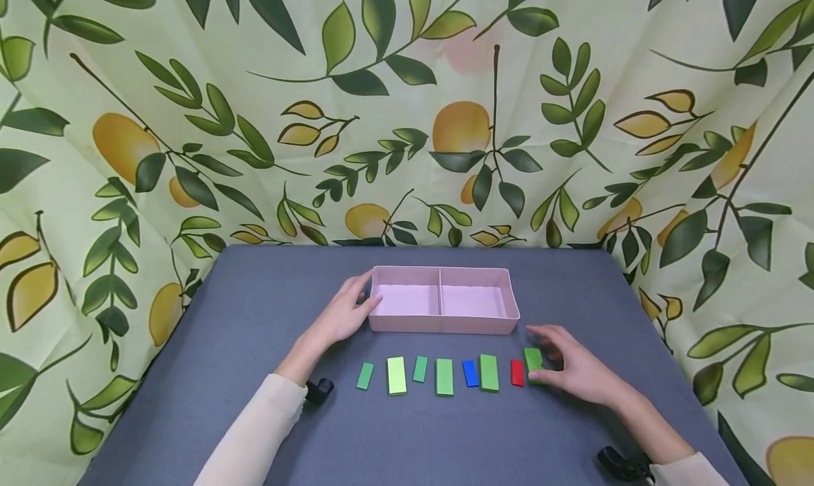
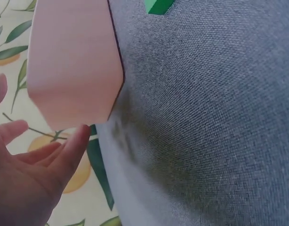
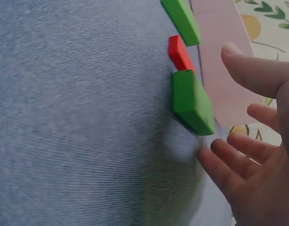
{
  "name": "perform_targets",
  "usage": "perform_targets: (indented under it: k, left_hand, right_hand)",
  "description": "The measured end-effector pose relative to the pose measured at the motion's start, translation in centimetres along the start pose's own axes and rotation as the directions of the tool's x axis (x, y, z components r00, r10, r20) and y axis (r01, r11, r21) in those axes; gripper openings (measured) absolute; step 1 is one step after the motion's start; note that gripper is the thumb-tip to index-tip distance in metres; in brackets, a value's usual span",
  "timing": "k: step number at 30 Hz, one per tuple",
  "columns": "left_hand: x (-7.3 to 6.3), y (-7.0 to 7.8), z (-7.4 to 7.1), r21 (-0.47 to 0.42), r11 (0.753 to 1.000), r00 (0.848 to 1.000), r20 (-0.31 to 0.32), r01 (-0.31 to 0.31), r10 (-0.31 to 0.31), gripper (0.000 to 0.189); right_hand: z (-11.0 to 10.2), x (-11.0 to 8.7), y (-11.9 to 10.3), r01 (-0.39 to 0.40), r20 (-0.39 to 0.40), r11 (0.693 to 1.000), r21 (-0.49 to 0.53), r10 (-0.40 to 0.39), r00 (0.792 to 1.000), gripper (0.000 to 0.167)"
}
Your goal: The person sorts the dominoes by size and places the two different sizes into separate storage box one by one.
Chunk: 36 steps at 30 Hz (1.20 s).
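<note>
My left hand point(image 1: 343, 313) is at the left end of a pink two-compartment box point(image 1: 445, 324), thumb near its front corner. In the left wrist view the fingers are extended beside the box's end wall point(image 2: 71, 110); whether they all touch it I cannot tell. Around the rightmost green block point(image 1: 533, 359) my right hand point(image 1: 575, 366) spreads its thumb and fingers. The right wrist view has that hand apart from the green block point(image 3: 194, 103), its fingers loose. Just left of this block lies a small red block point(image 1: 518, 373).
In front of the box runs a row of blocks: a green one point(image 1: 489, 373), a blue one point(image 1: 470, 374), another green one point(image 1: 444, 378), a light green one point(image 1: 397, 376) and two small green ones point(image 1: 420, 369). A leaf-patterned cloth point(image 1: 394, 168) hangs behind the grey table point(image 1: 407, 436).
</note>
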<state>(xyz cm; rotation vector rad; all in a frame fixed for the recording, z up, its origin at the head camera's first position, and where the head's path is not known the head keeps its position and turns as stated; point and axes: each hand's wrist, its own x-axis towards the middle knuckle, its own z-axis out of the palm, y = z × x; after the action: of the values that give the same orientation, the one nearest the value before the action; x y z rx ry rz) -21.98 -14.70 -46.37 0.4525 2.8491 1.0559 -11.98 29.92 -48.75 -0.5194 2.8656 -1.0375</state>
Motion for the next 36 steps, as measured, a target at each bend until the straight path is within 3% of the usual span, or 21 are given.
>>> perform_targets:
  k: [9,16,22,32,36]
  left_hand:
    - [0.5,0.1,0.7,-0.069,0.998,0.997,0.071,0.015,-0.010,0.068]
    - [0.7,-0.6,1.2,-0.108,0.994,0.999,0.037,0.012,-0.008,0.065]
    - [0.6,-1.1,1.3,-0.131,0.990,0.998,0.007,0.060,-0.059,0.062]
    - [0.3,-1.0,1.5,-0.144,0.988,0.998,0.022,0.061,-0.059,0.065]
    - [0.2,-0.9,1.5,-0.143,0.987,0.998,0.026,0.067,-0.064,0.064]
  right_hand:
    - [0.9,-0.3,1.0,-0.022,0.002,1.000,0.018,0.022,1.000,0.075]
    - [1.4,-0.4,1.2,-0.013,0.017,1.000,0.027,0.012,1.000,0.070]
    - [1.6,-0.4,1.3,0.015,0.003,1.000,0.005,-0.015,1.000,0.064]
    - [1.8,-0.5,1.6,0.000,-0.047,1.000,0.002,0.000,0.999,0.058]
    - [1.9,-0.5,1.7,0.029,-0.073,1.000,0.010,-0.028,0.997,0.056]
